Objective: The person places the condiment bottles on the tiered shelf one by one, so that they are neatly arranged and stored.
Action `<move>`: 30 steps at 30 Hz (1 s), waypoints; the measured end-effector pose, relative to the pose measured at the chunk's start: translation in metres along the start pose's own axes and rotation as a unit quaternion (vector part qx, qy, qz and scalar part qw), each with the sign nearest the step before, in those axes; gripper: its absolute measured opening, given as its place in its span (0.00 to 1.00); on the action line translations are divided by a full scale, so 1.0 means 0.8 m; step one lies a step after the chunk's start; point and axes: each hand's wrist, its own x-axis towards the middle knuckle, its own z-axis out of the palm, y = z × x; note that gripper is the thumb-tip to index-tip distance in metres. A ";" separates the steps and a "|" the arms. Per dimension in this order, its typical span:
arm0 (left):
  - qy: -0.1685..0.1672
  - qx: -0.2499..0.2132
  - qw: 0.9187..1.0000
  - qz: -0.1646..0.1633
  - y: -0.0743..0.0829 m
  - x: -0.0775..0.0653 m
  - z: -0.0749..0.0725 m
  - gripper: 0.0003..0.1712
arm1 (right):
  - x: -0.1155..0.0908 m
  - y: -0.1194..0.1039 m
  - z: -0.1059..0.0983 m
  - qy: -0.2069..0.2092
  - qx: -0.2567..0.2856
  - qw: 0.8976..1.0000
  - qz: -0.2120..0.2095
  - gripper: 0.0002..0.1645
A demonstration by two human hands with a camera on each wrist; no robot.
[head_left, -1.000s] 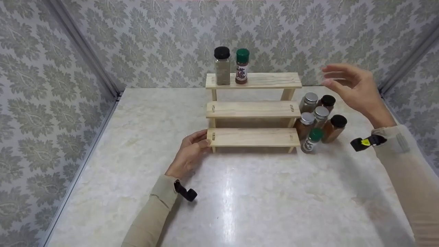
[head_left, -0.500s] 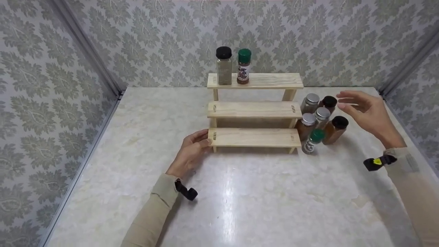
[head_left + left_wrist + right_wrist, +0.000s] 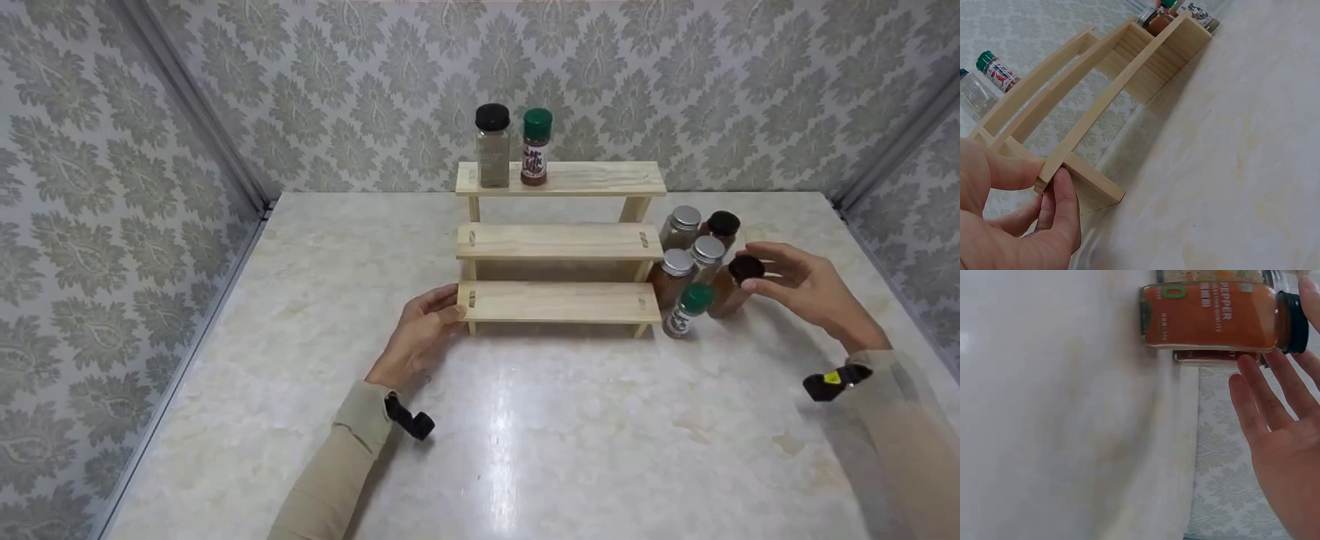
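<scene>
A three-tier wooden rack (image 3: 559, 302) stands on the table. My left hand (image 3: 417, 334) pinches the left end of its lowest shelf, thumb on top and fingers beneath, as the left wrist view shows. My right hand (image 3: 814, 292) is at the black-lidded pepper jar (image 3: 1210, 316), which holds orange-red powder and stands upright. Its thumb is by the near side of the lid, its fingers extended behind; whether they touch the lid cannot be told. On the top shelf stand a black-capped spice jar (image 3: 493, 154) and a green-capped spice bottle (image 3: 535, 154).
Right of the rack, other spice jars crowd together: silver-lidded jars (image 3: 679, 264), a black-lidded jar (image 3: 723, 225) behind, and a green-capped bottle (image 3: 688, 309) in front. Patterned wallpaper (image 3: 360, 97) closes off the back and sides of the pale table (image 3: 570, 450).
My right hand has come down and toward me from above the jars to the black-lidded pepper jar. My left hand keeps its hold on the rack.
</scene>
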 end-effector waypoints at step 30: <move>0.001 0.006 1.000 0.001 -0.001 -0.001 0.000 0.32 | -0.005 0.009 0.012 0.044 0.000 0.999 0.006 0.29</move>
